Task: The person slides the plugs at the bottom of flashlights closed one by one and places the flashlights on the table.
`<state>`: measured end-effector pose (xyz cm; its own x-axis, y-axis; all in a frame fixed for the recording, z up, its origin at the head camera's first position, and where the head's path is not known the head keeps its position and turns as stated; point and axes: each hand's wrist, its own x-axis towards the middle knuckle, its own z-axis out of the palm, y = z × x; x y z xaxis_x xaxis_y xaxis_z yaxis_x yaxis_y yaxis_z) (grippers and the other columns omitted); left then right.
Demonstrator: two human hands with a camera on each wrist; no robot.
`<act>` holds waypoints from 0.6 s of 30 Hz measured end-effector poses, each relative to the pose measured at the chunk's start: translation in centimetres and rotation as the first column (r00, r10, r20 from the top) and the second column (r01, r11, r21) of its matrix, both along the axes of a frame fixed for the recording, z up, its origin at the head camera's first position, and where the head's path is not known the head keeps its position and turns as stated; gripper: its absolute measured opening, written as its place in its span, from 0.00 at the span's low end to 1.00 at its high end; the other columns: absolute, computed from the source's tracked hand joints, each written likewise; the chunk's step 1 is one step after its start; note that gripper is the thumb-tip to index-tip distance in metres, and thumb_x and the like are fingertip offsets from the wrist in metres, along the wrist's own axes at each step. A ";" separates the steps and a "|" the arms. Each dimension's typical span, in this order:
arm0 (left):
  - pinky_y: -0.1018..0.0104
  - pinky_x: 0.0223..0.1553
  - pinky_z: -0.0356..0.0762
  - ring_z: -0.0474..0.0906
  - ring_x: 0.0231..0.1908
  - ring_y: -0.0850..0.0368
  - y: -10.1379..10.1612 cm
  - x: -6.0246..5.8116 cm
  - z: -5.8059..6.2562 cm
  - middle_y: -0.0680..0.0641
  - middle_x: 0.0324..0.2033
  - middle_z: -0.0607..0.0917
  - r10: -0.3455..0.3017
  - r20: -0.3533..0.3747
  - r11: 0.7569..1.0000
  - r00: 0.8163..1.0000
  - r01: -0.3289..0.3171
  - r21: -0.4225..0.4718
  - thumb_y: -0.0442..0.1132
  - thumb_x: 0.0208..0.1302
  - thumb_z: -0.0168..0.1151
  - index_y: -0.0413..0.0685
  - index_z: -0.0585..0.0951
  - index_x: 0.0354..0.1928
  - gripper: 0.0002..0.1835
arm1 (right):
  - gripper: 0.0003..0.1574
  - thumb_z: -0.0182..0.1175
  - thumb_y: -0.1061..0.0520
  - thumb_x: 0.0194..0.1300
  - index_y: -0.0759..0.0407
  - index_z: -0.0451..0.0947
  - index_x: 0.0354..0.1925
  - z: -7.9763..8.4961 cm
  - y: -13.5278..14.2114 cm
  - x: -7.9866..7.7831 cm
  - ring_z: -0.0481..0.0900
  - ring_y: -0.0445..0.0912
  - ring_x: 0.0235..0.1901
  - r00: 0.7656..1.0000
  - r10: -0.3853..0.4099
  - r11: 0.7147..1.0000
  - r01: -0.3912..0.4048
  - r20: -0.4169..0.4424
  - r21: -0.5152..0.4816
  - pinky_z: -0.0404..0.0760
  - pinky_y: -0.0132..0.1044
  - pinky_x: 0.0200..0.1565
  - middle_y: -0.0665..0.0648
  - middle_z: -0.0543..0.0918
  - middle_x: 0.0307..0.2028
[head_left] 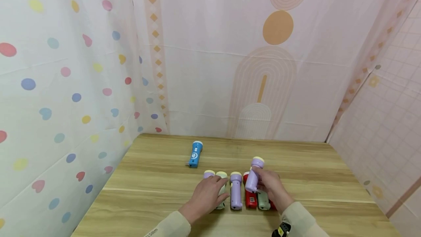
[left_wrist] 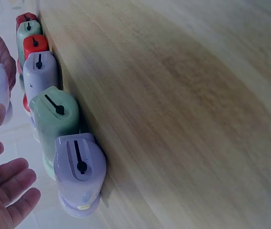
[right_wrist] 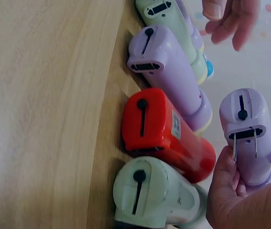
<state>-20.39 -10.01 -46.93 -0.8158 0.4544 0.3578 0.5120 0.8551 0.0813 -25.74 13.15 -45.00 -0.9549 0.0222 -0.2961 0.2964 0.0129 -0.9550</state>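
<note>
My right hand [head_left: 273,188] grips a purple flashlight [head_left: 252,179] by its body, lifted above the row. In the right wrist view two metal plug prongs [right_wrist: 256,144] stick out of its tail end. My left hand [head_left: 204,197] hovers with loosely spread fingers above the row's left end, holding nothing. Beneath and beside it lie another purple flashlight [left_wrist: 80,164] and a pale green one [left_wrist: 54,114]. Farther right come a third purple flashlight [head_left: 235,193], a red one [head_left: 251,200], a second green one [head_left: 263,201] and another red one [left_wrist: 26,18], partly hidden.
A blue flashlight [head_left: 195,154] lies apart toward the back left of the wooden table [head_left: 158,178], something thin poking out near its tail. Patterned curtains [head_left: 204,83] hang behind the table and along both sides.
</note>
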 end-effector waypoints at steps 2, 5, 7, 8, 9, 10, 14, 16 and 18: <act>0.59 0.42 0.80 0.81 0.43 0.54 0.0 0.0 0.0 0.49 0.43 0.84 -0.004 -0.002 1.000 1.000 0.004 0.004 0.53 0.64 0.66 0.48 0.80 0.58 0.25 | 0.36 0.62 0.49 0.68 0.81 0.68 0.55 -0.1 -0.2 0.1 0.80 0.48 0.34 1.000 0.001 1.000 -0.001 -0.006 -0.004 0.81 0.40 0.37 0.64 0.81 0.40; 0.59 0.42 0.79 0.81 0.42 0.54 0.1 0.0 0.1 0.49 0.43 0.83 -0.010 -0.010 1.000 1.000 0.010 0.009 0.53 0.64 0.67 0.48 0.80 0.58 0.25 | 0.34 0.62 0.50 0.68 0.80 0.69 0.54 -0.2 -0.6 0.2 0.80 0.47 0.32 1.000 0.006 1.000 -0.006 -0.015 -0.006 0.81 0.39 0.36 0.63 0.82 0.38; 0.59 0.41 0.79 0.81 0.42 0.54 0.1 0.0 0.1 0.49 0.42 0.83 -0.014 -0.020 1.000 1.000 0.014 0.013 0.53 0.63 0.67 0.47 0.80 0.58 0.25 | 0.32 0.62 0.51 0.68 0.80 0.70 0.53 -0.3 -0.9 0.2 0.81 0.46 0.32 1.000 0.011 1.000 -0.011 -0.021 -0.008 0.82 0.39 0.35 0.62 0.82 0.37; 0.59 0.41 0.79 0.81 0.42 0.54 0.1 0.0 0.0 0.49 0.42 0.83 -0.015 -0.025 1.000 1.000 0.016 0.015 0.53 0.63 0.67 0.47 0.80 0.58 0.26 | 0.32 0.62 0.51 0.68 0.80 0.70 0.52 -0.4 -1.0 0.2 0.81 0.46 0.31 1.000 0.013 1.000 -0.014 -0.024 -0.012 0.82 0.38 0.35 0.62 0.82 0.36; 0.58 0.41 0.79 0.81 0.42 0.54 0.2 0.0 0.0 0.49 0.42 0.83 -0.016 -0.028 1.000 0.999 0.016 0.014 0.52 0.63 0.68 0.47 0.80 0.59 0.26 | 0.31 0.62 0.51 0.68 0.79 0.70 0.52 -0.4 -1.2 0.3 0.80 0.46 0.31 1.000 0.017 1.000 -0.017 -0.026 -0.013 0.82 0.38 0.35 0.61 0.82 0.36; 0.58 0.41 0.79 0.81 0.42 0.54 0.2 0.0 0.1 0.49 0.43 0.83 -0.016 -0.030 1.000 0.999 0.016 0.013 0.52 0.63 0.67 0.47 0.80 0.59 0.26 | 0.31 0.62 0.51 0.68 0.79 0.71 0.52 -0.4 -1.3 0.3 0.80 0.46 0.31 0.999 0.018 1.000 -0.019 -0.028 -0.015 0.82 0.38 0.34 0.61 0.82 0.35; 0.57 0.43 0.79 0.81 0.44 0.53 0.3 0.0 0.0 0.48 0.44 0.84 -0.022 -0.028 1.000 0.999 0.023 0.013 0.53 0.64 0.67 0.48 0.79 0.60 0.26 | 0.30 0.63 0.51 0.67 0.79 0.72 0.51 -0.4 -1.9 0.5 0.80 0.45 0.30 0.999 0.028 0.999 -0.029 -0.035 -0.022 0.82 0.38 0.34 0.60 0.82 0.34; 0.56 0.44 0.79 0.81 0.45 0.53 0.3 0.0 0.0 0.48 0.45 0.84 -0.026 -0.024 1.000 0.999 0.026 0.015 0.53 0.64 0.66 0.49 0.79 0.60 0.26 | 0.31 0.63 0.51 0.67 0.79 0.72 0.51 -0.4 -2.2 0.6 0.80 0.45 0.30 0.999 0.034 0.999 -0.034 -0.036 -0.017 0.82 0.39 0.34 0.60 0.82 0.34; 0.56 0.43 0.80 0.81 0.45 0.53 0.4 0.0 0.1 0.48 0.45 0.84 -0.029 -0.028 0.999 0.999 0.030 0.017 0.53 0.64 0.67 0.49 0.79 0.60 0.26 | 0.32 0.63 0.50 0.67 0.79 0.72 0.52 -0.4 -2.4 0.7 0.81 0.46 0.31 0.998 0.044 0.999 -0.044 -0.038 -0.015 0.82 0.39 0.35 0.61 0.82 0.35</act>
